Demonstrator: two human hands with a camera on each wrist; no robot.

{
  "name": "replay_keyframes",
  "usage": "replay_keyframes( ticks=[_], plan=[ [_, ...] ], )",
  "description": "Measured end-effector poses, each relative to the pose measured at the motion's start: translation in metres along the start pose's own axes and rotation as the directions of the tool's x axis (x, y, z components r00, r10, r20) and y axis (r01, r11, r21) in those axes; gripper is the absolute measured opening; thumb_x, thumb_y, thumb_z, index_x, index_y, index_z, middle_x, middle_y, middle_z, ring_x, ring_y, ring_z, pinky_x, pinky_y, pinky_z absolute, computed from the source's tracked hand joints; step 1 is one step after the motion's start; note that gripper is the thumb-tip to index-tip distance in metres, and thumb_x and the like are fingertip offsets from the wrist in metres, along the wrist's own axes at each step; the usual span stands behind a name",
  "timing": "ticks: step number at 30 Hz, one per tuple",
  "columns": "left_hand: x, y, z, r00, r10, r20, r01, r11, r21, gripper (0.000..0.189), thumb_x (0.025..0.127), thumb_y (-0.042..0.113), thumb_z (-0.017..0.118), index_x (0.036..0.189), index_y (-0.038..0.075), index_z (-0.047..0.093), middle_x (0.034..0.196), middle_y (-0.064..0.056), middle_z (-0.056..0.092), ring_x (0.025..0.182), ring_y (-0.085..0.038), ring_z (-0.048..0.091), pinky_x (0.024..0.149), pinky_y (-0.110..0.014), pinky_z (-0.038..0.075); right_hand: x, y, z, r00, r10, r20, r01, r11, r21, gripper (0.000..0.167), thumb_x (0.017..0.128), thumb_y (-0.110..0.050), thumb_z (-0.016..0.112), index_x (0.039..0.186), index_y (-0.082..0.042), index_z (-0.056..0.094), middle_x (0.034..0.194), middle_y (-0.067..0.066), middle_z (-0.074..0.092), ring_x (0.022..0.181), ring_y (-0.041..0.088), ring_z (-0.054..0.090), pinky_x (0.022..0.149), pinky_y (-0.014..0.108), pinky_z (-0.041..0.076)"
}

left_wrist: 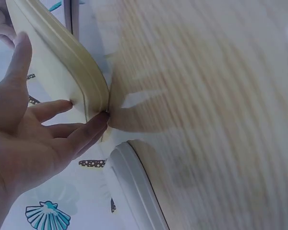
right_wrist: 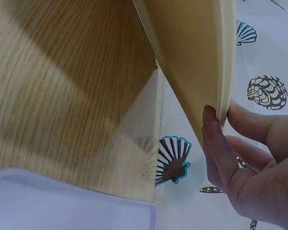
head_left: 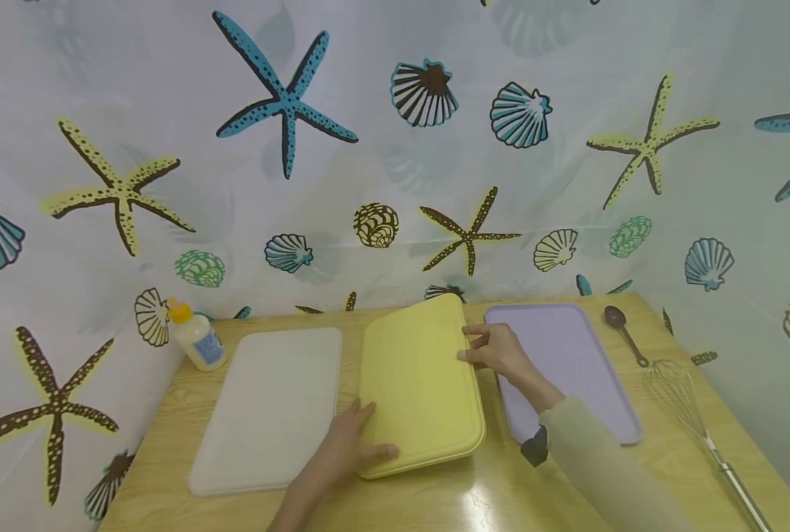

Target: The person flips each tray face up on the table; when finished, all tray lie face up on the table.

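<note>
A yellow rectangular tray (head_left: 417,384) stands tilted, its right side raised off the wooden table and its left edge low. My right hand (head_left: 501,351) pinches the raised right edge; in the right wrist view the thumb is on one face of the rim and the fingers (right_wrist: 216,143) are on the other. My left hand (head_left: 344,443) rests at the tray's lower left edge, its thumb spread over the yellow face. In the left wrist view, nearly straight fingertips (left_wrist: 103,117) touch the rim close to the table.
A white tray (head_left: 271,406) lies to the left, a lavender tray (head_left: 561,362) to the right. A glue bottle (head_left: 198,340) with an orange cap stands back left. A dark spoon (head_left: 624,332) and a whisk (head_left: 694,421) lie along the right edge. Patterned curtain (head_left: 341,281) borders the table (head_left: 434,502).
</note>
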State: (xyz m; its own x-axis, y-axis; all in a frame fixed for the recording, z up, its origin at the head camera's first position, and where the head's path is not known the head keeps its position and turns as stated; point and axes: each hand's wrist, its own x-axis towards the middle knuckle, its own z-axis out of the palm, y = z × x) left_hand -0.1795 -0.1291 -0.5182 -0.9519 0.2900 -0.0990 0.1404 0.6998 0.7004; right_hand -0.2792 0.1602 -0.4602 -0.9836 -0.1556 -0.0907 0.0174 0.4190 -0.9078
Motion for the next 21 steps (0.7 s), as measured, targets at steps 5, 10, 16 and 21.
replay_keyframes(
  ticks=[5, 10, 16, 21],
  plan=[
    [-0.011, 0.004, 0.002, 0.998, 0.001, 0.061, 0.0, 1.0, -0.01, 0.104, 0.068, 0.048, 0.081, 0.146, -0.002, 0.033, 0.15, -0.038, 0.016, 0.131, -0.062, 0.02, 0.101, -0.073, 0.028, -0.002, -0.007, -0.001, 1.0, 0.0, -0.005, 0.0, 1.0, -0.023, 0.052, 0.081, -0.004, 0.076, 0.129, 0.004, 0.057, 0.099, 0.02, 0.063, 0.076, 0.023, 0.067, 0.075, 0.039, 0.06],
    [-0.018, 0.006, 0.006, 0.998, -0.005, 0.068, 0.004, 1.0, 0.021, 0.108, 0.066, 0.042, 0.086, 0.15, 0.002, 0.029, 0.153, -0.035, 0.012, 0.132, -0.06, 0.019, 0.099, -0.073, 0.031, -0.002, -0.01, -0.002, 1.0, -0.001, -0.003, 0.001, 1.0, -0.02, 0.052, 0.081, -0.004, 0.077, 0.128, 0.004, 0.058, 0.098, 0.019, 0.063, 0.075, 0.024, 0.067, 0.073, 0.038, 0.061],
    [-0.024, 0.004, 0.012, 0.999, 0.006, 0.045, -0.009, 0.997, 0.071, 0.11, 0.065, 0.036, 0.087, 0.151, 0.006, 0.026, 0.153, -0.032, 0.014, 0.132, -0.056, 0.025, 0.096, -0.07, 0.037, -0.002, -0.016, -0.003, 1.0, 0.005, 0.006, -0.005, 0.999, -0.046, 0.051, 0.08, -0.004, 0.077, 0.127, 0.004, 0.059, 0.101, 0.021, 0.063, 0.073, 0.02, 0.067, 0.069, 0.032, 0.061],
    [-0.026, 0.008, 0.013, 0.999, 0.02, 0.032, -0.023, 0.996, 0.081, 0.107, 0.066, 0.034, 0.087, 0.15, 0.003, 0.028, 0.151, -0.034, 0.018, 0.128, -0.056, 0.032, 0.095, -0.069, 0.04, -0.004, -0.026, -0.006, 1.0, 0.0, 0.03, 0.001, 0.999, -0.051, 0.05, 0.081, -0.004, 0.076, 0.127, 0.005, 0.059, 0.104, 0.024, 0.061, 0.074, 0.022, 0.069, 0.069, 0.032, 0.061]
  ],
)
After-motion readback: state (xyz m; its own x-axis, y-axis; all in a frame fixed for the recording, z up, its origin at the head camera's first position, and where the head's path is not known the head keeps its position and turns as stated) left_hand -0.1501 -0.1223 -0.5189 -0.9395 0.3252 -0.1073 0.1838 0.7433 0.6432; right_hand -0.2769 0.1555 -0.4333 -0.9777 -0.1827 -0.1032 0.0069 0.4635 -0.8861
